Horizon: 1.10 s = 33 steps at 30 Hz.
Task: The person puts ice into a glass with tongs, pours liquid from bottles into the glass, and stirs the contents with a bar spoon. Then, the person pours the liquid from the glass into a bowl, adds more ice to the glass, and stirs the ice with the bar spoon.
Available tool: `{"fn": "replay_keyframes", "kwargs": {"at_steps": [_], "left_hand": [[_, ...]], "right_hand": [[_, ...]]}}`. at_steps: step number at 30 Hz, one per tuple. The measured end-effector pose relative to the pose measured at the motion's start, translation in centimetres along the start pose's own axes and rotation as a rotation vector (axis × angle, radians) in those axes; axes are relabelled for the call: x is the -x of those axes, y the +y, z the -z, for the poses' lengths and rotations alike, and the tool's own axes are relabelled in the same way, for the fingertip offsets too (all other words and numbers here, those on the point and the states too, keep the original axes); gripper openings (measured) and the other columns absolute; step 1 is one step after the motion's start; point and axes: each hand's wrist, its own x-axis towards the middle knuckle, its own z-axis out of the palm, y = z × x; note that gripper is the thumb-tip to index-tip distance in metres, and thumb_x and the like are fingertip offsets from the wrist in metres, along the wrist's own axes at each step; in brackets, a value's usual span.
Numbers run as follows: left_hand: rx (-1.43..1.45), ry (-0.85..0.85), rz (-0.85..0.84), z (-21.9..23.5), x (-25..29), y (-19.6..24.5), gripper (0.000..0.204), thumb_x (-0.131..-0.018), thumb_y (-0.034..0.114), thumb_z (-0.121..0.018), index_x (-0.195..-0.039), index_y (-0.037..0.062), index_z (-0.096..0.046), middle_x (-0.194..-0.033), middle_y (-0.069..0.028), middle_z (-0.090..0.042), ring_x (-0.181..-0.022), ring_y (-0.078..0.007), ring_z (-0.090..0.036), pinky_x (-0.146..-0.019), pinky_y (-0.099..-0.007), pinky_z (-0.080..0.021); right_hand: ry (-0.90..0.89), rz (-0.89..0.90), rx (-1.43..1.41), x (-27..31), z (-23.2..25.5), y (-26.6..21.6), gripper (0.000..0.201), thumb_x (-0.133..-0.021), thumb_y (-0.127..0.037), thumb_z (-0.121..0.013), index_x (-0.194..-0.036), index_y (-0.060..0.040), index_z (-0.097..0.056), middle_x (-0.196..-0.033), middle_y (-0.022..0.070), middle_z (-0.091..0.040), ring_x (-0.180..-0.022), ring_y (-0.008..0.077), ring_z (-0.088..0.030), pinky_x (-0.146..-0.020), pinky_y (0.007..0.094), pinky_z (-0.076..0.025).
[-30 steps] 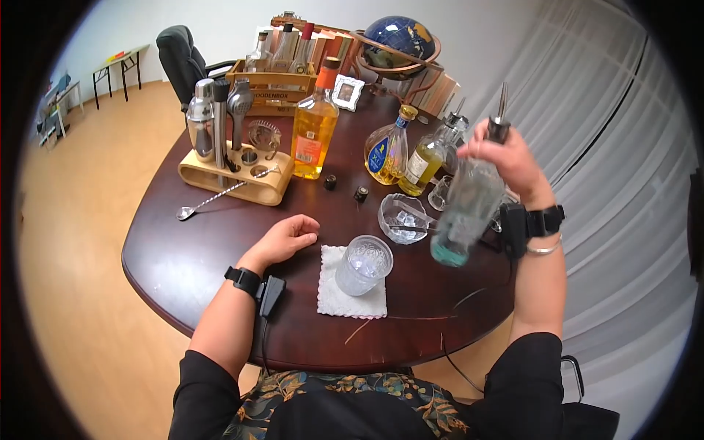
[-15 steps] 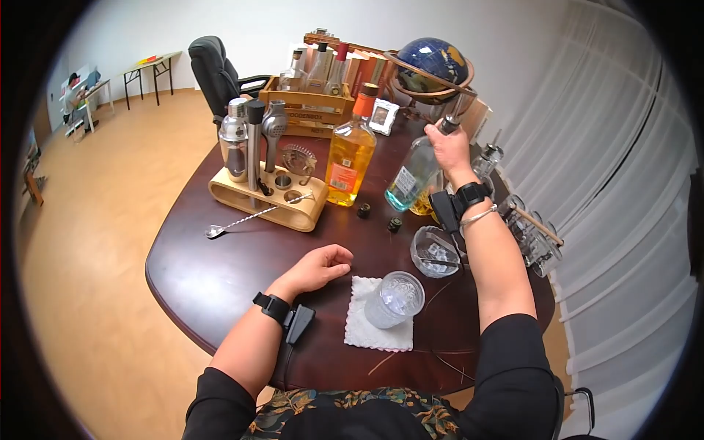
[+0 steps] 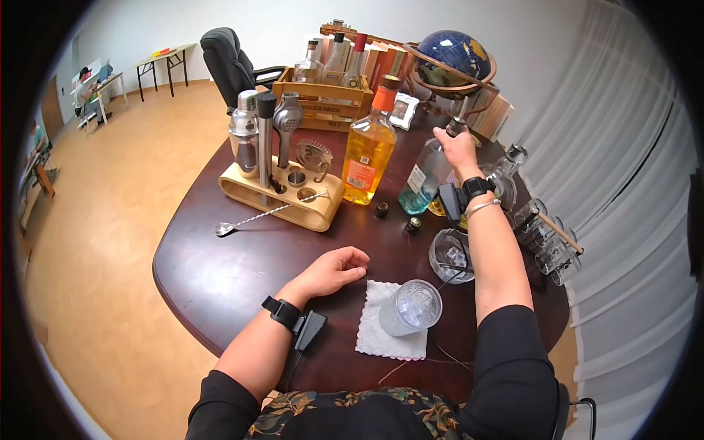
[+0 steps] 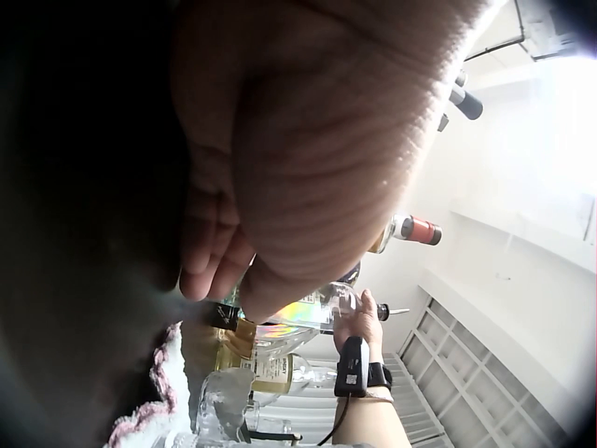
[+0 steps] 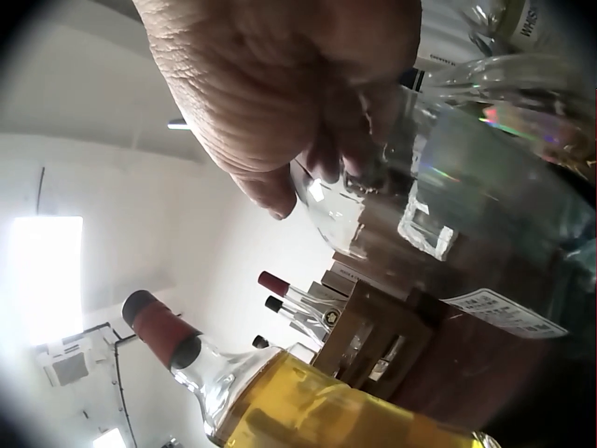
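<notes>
Compared with a second ago, when we saw the clear bottle (image 3: 424, 180) held aloft beside the ice bowl (image 3: 438, 273), it is now farther out, its base down at the worktop (image 3: 220, 286); half a second ago it was already about there. Our right hand (image 3: 457, 152) reaches forward, arm nearly straight, fingers curled round the bottle's neck. The bottle's long axis runs roughly upright, metal pourer (image 3: 460, 111) pointing up above the hand, base below and left of it. The amber bottle (image 3: 367, 158) stands left of that hand, the ice bowl on its near side. Our left hand (image 3: 334, 271) rests on the worktop, as before, fingers loosely bent and holding nothing; the glass (image 3: 411, 308) on its white cloth (image 3: 369, 336) is just to its right.
</notes>
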Motion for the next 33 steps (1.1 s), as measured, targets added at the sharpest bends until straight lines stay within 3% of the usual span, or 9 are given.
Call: {"fn": "replay_keyframes", "kwargs": {"at_steps": [2, 5, 6, 9, 13, 17, 20, 25, 33], "left_hand": [[0.015, 0.0, -0.004, 0.0, 0.0, 0.0, 0.024, -0.093, 0.006, -0.059, -0.117, 0.0005, -0.054, -0.107, -0.0031, -0.06, -0.099, -0.0098, -0.057, -0.09, -0.0252, -0.047], [0.052, -0.004, -0.011, 0.0, -0.1, -0.3, 0.025, -0.093, 0.004, -0.059, -0.117, 0.0005, -0.054, -0.108, -0.0034, -0.06, -0.1, -0.01, -0.057, -0.09, -0.0255, -0.047], [0.054, 0.001, -0.011, 0.0, -0.1, -0.2, 0.025, -0.092, 0.004, -0.059, -0.117, 0.0004, -0.054, -0.107, -0.0034, -0.06, -0.099, -0.0098, -0.057, -0.09, -0.0255, -0.047], [0.054, 0.003, -0.015, 0.0, 0.1, -0.1, 0.025, -0.093, 0.005, -0.059, -0.116, -0.0001, -0.054, -0.107, -0.0034, -0.06, -0.098, -0.0094, -0.057, -0.089, -0.0251, -0.048], [-0.008, 0.01, -0.022, 0.0, 0.1, 0.0, 0.029, -0.093, 0.01, -0.06, -0.12, -0.0007, -0.053, -0.109, -0.007, -0.061, -0.1, -0.0127, -0.059, -0.09, -0.0276, -0.048], [-0.018, 0.02, -0.003, -0.2, 0.5, 0.9, 0.03, -0.094, 0.013, -0.059, -0.121, 0.0, -0.053, -0.111, -0.0085, -0.061, -0.099, -0.0145, -0.061, -0.088, -0.0268, -0.049], [0.228, 0.095, 0.054, 0.0, 0.4, 1.8, 0.03, -0.095, 0.015, -0.058, -0.121, 0.0018, -0.052, -0.11, -0.0073, -0.062, -0.097, -0.0142, -0.062, -0.085, -0.0258, -0.05], [0.678, 0.236, 0.035, 0.4, -1.2, 0.9, 0.043, -0.096, 0.019, -0.056, -0.134, 0.0043, -0.041, -0.114, -0.0081, -0.061, -0.098, -0.0188, -0.063, -0.083, -0.0288, -0.053], [0.733, 0.37, -0.124, -2.4, -2.0, 3.7, 0.045, -0.093, 0.026, -0.062, -0.13, 0.0094, -0.045, -0.108, -0.0038, -0.061, -0.092, -0.016, -0.063, -0.075, -0.0261, -0.051]], "right_hand": [[-0.117, -0.071, 0.04, 0.0, 0.7, -0.1, 0.041, -0.076, -0.031, -0.077, -0.097, 0.0008, -0.061, -0.087, 0.0103, -0.066, -0.08, 0.0208, -0.063, -0.075, 0.0335, -0.049], [0.009, 0.051, -0.009, 0.1, 0.9, 1.1, 0.062, -0.076, -0.032, -0.077, -0.119, 0.0053, -0.052, -0.109, 0.0186, -0.062, -0.1, 0.0255, -0.061, -0.087, 0.0346, -0.047], [-0.002, 0.02, -0.081, 1.4, 2.5, -0.2, 0.079, -0.077, -0.032, -0.077, -0.133, 0.0081, -0.037, -0.125, 0.0243, -0.052, -0.116, 0.0307, -0.053, -0.099, 0.0363, -0.042], [-0.04, 0.11, -0.169, 6.3, 8.1, -5.6, 0.068, -0.083, -0.021, -0.072, -0.134, 0.0057, -0.037, -0.127, 0.0191, -0.054, -0.118, 0.0274, -0.054, -0.101, 0.0362, -0.04], [-0.671, -0.296, -0.55, 17.6, 15.7, -11.4, 0.069, -0.08, -0.012, -0.072, -0.138, 0.0011, -0.036, -0.131, 0.0116, -0.051, -0.122, 0.0224, -0.049, -0.103, 0.0357, -0.038], [-0.919, -0.379, -0.44, 26.3, 15.2, -9.4, 0.104, -0.07, -0.011, -0.082, -0.148, -0.0011, -0.014, -0.146, 0.0194, -0.033, -0.138, 0.0273, -0.031, -0.112, 0.0406, -0.029], [-0.912, -0.321, -0.442, 29.6, 12.3, -7.7, 0.119, -0.066, -0.016, -0.086, -0.149, -0.0007, -0.001, -0.151, 0.0222, -0.019, -0.142, 0.0297, -0.021, -0.115, 0.0423, -0.023], [-0.676, -0.146, -0.431, 31.1, 8.2, -7.1, 0.111, -0.065, -0.019, -0.087, -0.146, -0.0057, -0.013, -0.138, 0.0202, -0.041, -0.131, 0.0276, -0.039, -0.109, 0.038, -0.031], [-0.52, -0.109, -0.553, 30.3, 5.7, -6.3, 0.094, -0.063, -0.012, -0.086, -0.138, -0.0047, -0.03, -0.123, 0.0089, -0.049, -0.119, 0.0195, -0.048, -0.105, 0.0343, -0.037]]}}
